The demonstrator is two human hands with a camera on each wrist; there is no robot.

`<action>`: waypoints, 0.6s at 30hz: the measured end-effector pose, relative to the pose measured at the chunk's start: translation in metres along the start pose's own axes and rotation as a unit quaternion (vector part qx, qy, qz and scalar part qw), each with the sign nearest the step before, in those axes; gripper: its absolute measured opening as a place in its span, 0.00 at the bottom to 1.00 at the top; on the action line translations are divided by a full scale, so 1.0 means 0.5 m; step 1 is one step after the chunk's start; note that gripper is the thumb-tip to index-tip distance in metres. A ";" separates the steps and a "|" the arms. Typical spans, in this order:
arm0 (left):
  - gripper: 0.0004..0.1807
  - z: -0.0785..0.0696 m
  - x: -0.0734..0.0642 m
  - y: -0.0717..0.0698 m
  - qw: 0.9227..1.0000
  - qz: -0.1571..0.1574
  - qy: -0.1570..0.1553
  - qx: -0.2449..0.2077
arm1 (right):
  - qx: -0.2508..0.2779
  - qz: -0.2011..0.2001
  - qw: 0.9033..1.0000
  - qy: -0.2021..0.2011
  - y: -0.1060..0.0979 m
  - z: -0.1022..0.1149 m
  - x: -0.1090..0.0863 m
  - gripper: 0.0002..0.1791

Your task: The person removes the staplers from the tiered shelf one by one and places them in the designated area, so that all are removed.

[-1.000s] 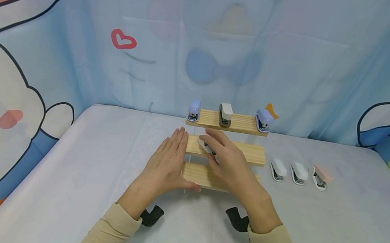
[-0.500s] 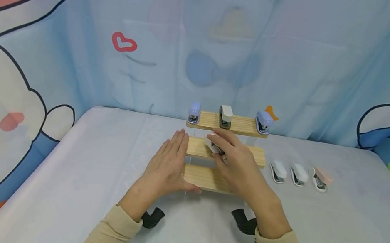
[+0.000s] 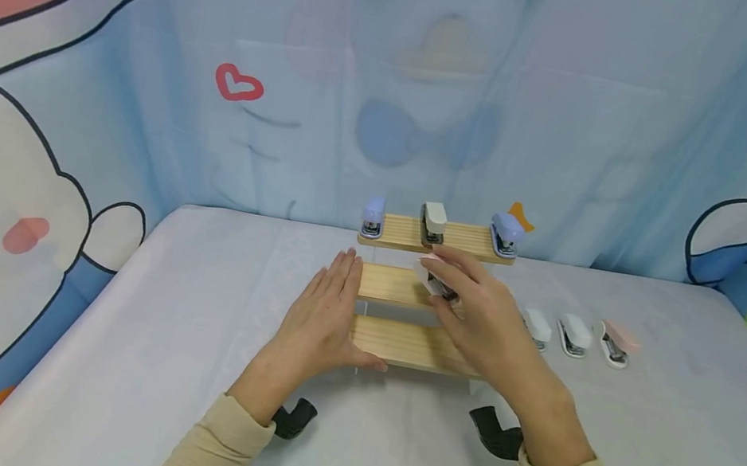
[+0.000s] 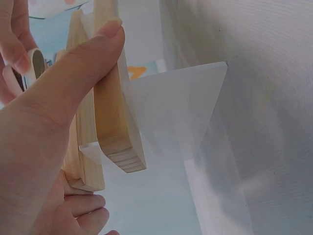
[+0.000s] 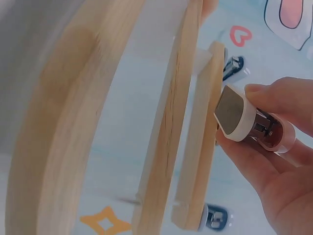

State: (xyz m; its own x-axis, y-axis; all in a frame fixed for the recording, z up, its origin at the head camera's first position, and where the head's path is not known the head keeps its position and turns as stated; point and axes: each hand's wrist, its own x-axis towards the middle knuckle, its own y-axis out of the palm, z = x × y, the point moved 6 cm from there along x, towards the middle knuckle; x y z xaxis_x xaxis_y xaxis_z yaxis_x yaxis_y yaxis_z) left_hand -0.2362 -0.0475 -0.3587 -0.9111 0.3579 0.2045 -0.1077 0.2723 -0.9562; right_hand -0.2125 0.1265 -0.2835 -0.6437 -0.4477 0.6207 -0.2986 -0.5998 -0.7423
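Observation:
A three-tier wooden rack, with a top board point(image 3: 467, 239), a middle board point(image 3: 391, 284) and a bottom board point(image 3: 401, 342), stands in the middle of the table. My left hand point(image 3: 324, 318) rests along the rack's left ends, fingers straight. Its thumb point(image 4: 80, 63) presses the bottom board's front edge in the left wrist view. Between thumb and fingers, my right hand point(image 3: 491, 319) pinches a mini stapler point(image 5: 239, 115), white at the base with a pinkish top. The stapler is tilted over the middle board, its grey underside facing the right wrist camera.
On the top board stand a blue stapler point(image 3: 373, 217), a white stapler point(image 3: 433, 222) and another blue stapler point(image 3: 506, 233). To the rack's right, two white staplers point(image 3: 574, 334) and a pink stapler point(image 3: 615, 343) lie in a row. Clear side supports point(image 4: 181, 98) hold up the boards.
My right hand has moved to the right along the middle board with the stapler, now partly covering the nearest white stapler on the table. My left hand has stayed in place.

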 end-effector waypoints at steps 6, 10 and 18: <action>0.81 0.000 0.000 0.002 1.000 0.005 -0.003 0.000 | -0.005 -0.002 1.000 0.010 -0.017 -0.008 -0.018 0.27; 0.80 -0.001 0.001 0.002 1.000 0.008 -0.005 -0.002 | -0.010 -0.009 1.000 0.012 -0.029 -0.014 -0.029 0.28; 0.81 -0.001 0.001 0.001 1.000 0.009 -0.006 -0.002 | -0.023 -0.032 0.999 -0.004 -0.051 -0.030 -0.048 0.31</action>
State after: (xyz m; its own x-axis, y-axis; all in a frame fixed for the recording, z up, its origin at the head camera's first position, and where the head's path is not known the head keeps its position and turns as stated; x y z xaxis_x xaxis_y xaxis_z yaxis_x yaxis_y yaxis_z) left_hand -0.2365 -0.0469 -0.3592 -0.9178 0.3514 0.1849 -0.0900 0.2696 -0.9588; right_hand -0.2001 0.1626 -0.2836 -0.6168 -0.4138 0.6695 -0.3724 -0.5960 -0.7114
